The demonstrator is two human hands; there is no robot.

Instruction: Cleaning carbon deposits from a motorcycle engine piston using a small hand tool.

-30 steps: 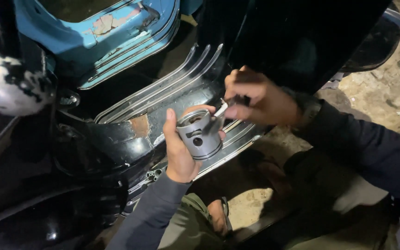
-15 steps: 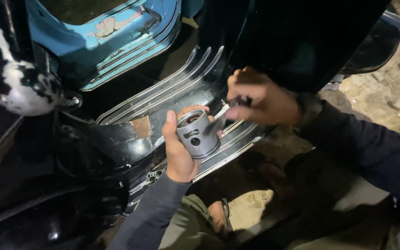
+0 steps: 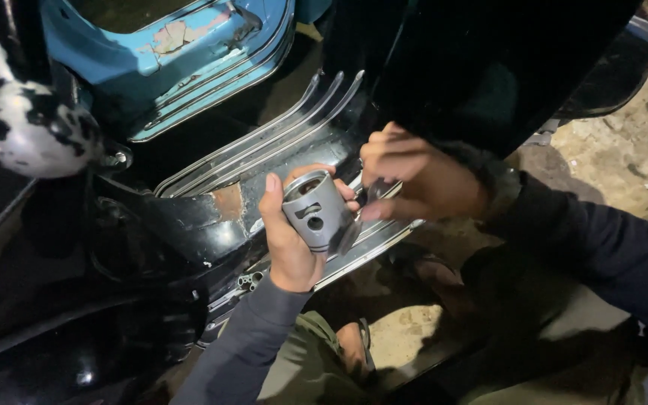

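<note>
— What has the left hand (image 3: 288,240) got?

— A piston (image 3: 315,210), grey metal, short and round. The hand is wrapped around it from the left, thumb up along the near side, fingertips showing past its top edge. It tilts so the open end faces up and away, and a round pin hole and a slot show on its side.

— And the right hand (image 3: 414,180)?

— Just beside the piston, on its right. The fingers are pinched together on something small and dark at the piston's edge. I cannot tell what it is; it is blurred and mostly covered.

— Are the two hands touching?

— Close enough that the fingertips seem to meet near the piston's upper right side, but I cannot say for certain.

— Where is all this held?

— In the air over a scooter's black floorboard (image 3: 211,225), which has bright metal strips (image 3: 264,139) running along it and a rusty patch (image 3: 228,201) left of the piston.

— Anything else around?

— A blue scooter panel (image 3: 166,52) at the top left, with chipped paint. A speckled white-and-black knob (image 3: 31,127) at the far left. Bare concrete ground (image 3: 624,150) to the right. Both sleeves are dark, and a sandalled foot (image 3: 354,352) shows below the hands.
</note>
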